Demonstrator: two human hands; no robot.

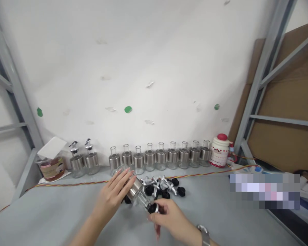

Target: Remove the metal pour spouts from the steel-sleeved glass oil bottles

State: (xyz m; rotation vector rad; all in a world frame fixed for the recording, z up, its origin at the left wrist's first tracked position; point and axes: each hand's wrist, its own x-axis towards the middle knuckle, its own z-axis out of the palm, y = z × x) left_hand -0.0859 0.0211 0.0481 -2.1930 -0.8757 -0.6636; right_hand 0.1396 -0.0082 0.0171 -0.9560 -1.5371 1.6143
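My left hand (115, 191) is wrapped over a glass oil bottle (136, 188) with a brushed metal sleeve. The bottle is tilted, its neck pointing down to the right. At the mouth, my right hand (170, 217) grips a pourer spout (153, 208), its black stopper end against the neck. How deep the stopper sits cannot be made out. Just behind lies a heap of loose silver and black pourer spouts (164, 184). Along the wall stands a row of several uncapped bottles (161, 155). Two bottles with pourers fitted (77, 162) stand farther left.
A plastic tub of amber contents (51, 169) is at the left back. At the right back stands a white jar with a red lid (219, 152). A twisted red-yellow cord (87, 182) crosses the grey tabletop (207, 208). Metal rack posts (259, 75) flank both sides.
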